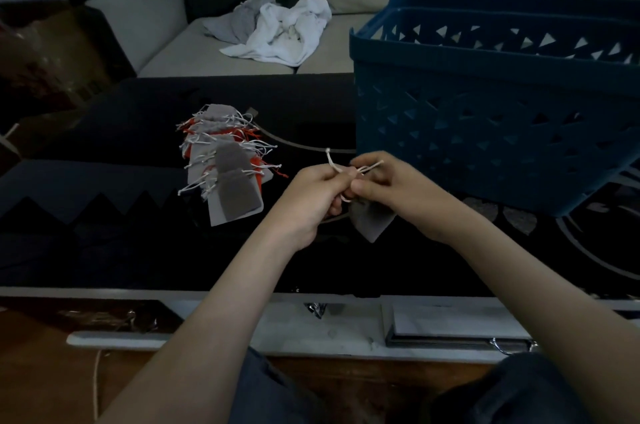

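A: Dark-clad knees (519, 392) are cut off at the bottom edge. What do the hands hold?

B: The left hand (313, 196) and right hand (386, 181) both curl their fingers round the pale cords (333, 161) of a small grey pouch (372, 222). The soft, flat pouch hangs under the knuckles above the black cloth (138, 233). Fingers hide its mouth.

A: Nearby?

B: On the left is a fanned pile of pouches (230, 174), grey and orange. On the right is a blue lattice basket (485, 132), cut off.

The small grey cloth drawstring pouch (372, 221) is looking matt and soft, its white cord (333, 162) twisted; the blue plastic lattice basket (485, 91) is showing smooth, faintly shiny walls.
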Demonstrator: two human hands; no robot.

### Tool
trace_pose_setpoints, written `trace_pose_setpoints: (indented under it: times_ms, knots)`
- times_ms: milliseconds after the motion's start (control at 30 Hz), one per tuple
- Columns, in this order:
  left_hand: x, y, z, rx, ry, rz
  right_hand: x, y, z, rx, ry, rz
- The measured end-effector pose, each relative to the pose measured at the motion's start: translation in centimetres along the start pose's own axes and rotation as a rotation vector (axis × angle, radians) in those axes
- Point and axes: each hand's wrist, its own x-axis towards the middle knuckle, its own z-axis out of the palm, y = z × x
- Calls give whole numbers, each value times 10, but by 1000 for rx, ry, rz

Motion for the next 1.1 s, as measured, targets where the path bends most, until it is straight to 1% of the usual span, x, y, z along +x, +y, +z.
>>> trace_pose_setpoints:
  times_ms: [100,267,400,467,533,600,633,767,867,967,1033,1100]
  knots:
    - [2,-1,-1,-15,33,7,2,0,0,55,-29,-14]
    - [3,1,-2,-178,64,-58,3,-2,0,82,-85,-38]
    - [2,4,-4,-288,-1,-125,4,1,-4,155,-84,3]
    - [2,3,-4,-289,-36,-137,4,2,-7,259,-69,39]
    - [2,1,-4,-249,-59,-113,4,3,-9,360,-48,86]
    - [1,-1,-4,-141,-55,-32,5,4,-9,385,-25,125]
    - [0,-2,-5,-47,-34,29,5,4,-9,381,-13,138]
    - [1,-6,-1,463,153,337,7,5,-6,383,14,159]
    - [1,-8,3,768,201,460,8,7,-4,318,19,138]
    - [2,-10,5,925,187,503,7,7,-1,217,30,129]
    - [1,-8,7,986,210,531,7,6,-1,241,42,156]
    - [-2,-6,10,988,233,585,7,3,-1,289,50,188]
